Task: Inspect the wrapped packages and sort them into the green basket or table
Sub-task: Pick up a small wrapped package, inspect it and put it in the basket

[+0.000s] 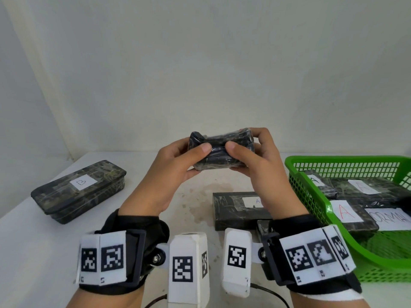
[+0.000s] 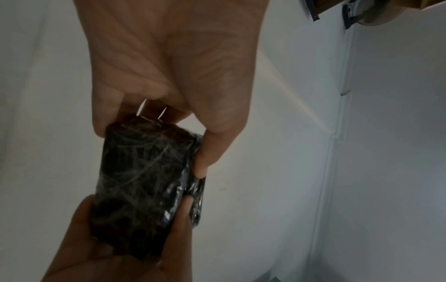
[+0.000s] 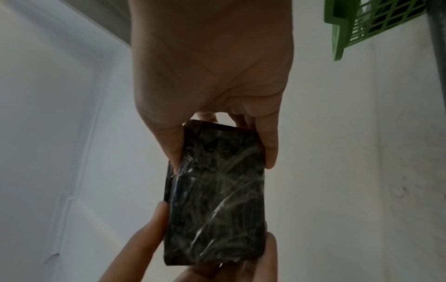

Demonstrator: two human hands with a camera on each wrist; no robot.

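White table [image 1: 142,221] under a pale wall. Small package [image 1: 219,150] raised above table, left of basket [image 1: 311,196], long axis running hand to hand. Left hand [image 1: 171,172] and right hand [image 1: 259,168] each curled round one end, thumbs pressing near face, fingers behind; right hand nearer basket. No label visible on faces shown. Counted: one package held; two on table, one marked B far left of basket, one marked A just left of it; at least three inside basket.

Both hands grip a black wrapped package [image 3: 214,192] near the green basket [image 3: 376,21].
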